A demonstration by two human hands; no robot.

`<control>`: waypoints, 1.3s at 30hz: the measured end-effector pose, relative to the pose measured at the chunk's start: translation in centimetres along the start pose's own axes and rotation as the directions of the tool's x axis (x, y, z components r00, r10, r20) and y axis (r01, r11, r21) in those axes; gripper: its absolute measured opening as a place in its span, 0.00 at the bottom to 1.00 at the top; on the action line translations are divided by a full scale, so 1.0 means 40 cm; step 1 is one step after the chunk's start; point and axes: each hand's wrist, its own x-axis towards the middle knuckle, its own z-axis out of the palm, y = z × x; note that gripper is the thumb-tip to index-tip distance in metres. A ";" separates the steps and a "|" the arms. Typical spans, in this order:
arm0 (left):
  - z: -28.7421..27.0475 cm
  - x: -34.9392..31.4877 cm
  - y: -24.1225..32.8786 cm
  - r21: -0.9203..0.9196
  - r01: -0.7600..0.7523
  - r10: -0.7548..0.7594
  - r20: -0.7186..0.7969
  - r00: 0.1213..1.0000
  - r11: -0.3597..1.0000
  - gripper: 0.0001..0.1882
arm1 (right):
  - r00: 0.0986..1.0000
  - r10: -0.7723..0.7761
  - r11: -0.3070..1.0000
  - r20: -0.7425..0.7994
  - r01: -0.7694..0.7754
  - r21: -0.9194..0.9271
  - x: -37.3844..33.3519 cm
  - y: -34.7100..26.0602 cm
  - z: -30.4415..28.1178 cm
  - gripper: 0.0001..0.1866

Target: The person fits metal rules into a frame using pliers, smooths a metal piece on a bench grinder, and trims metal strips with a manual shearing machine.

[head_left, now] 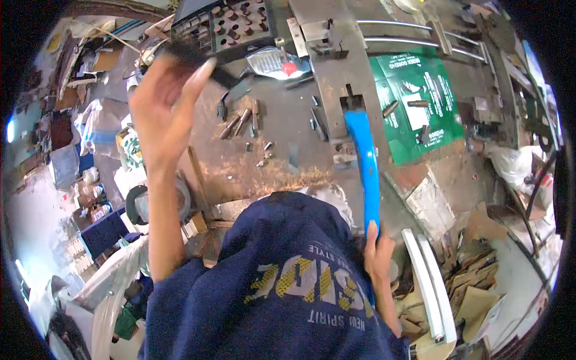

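Note:
My left hand (165, 108) is raised over the far left of the bench, blurred by motion. Its fingers are closed around a dark, blurred object (221, 71) whose kind I cannot make out. Low on the right, my right hand (378, 249) grips a long, curved blue piece (367, 165), thumb along it. The far end of this smooth, glossy piece meets a metal bar (327, 57) beside a dark slot. Between my hands, several short metal cylinders (242, 122) and small loose bits lie on the worn bench top (231, 171).
A compartment tray (237, 24) with several cylindrical parts stands at the back. Near it are a clear-shaded lamp (268, 62) and a red ball knob (289, 68). A green printed sheet (414, 108) lies right of the bar, beyond white strips (429, 288) and stacked cardboard (471, 279).

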 end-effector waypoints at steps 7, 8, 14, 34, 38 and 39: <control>-0.113 -0.380 -0.090 -0.017 -0.033 0.029 -0.204 0.978 0.999 0.15 | 0.898 -0.427 0.872 -0.107 0.440 0.214 0.117 -0.188 0.268 0.18; -0.102 -0.405 -0.057 -0.397 -0.077 -0.021 -0.236 0.971 0.915 0.15 | 0.915 -0.392 0.870 -0.094 0.402 0.285 0.168 -0.154 0.371 0.18; -0.242 -0.489 -0.121 -0.676 -0.286 0.281 -0.121 0.952 0.679 0.15 | 0.795 -0.520 0.851 -0.311 0.511 -0.118 0.200 -0.174 0.556 0.09; 0.115 -0.823 -0.129 0.182 0.815 -0.103 0.983 -0.150 0.550 0.18 | 0.523 0.647 0.621 -0.555 0.061 0.782 -0.919 0.004 0.701 0.18; 0.136 -1.133 -0.246 0.546 0.428 -0.336 0.814 -0.474 0.720 0.16 | -0.041 0.874 0.480 -0.484 -0.080 0.873 -1.208 -0.002 0.994 0.14; 0.115 -1.229 -0.220 0.588 0.421 -0.329 0.774 -0.541 0.691 0.16 | -0.170 0.879 0.457 -0.446 0.028 0.889 -1.286 0.021 1.028 0.14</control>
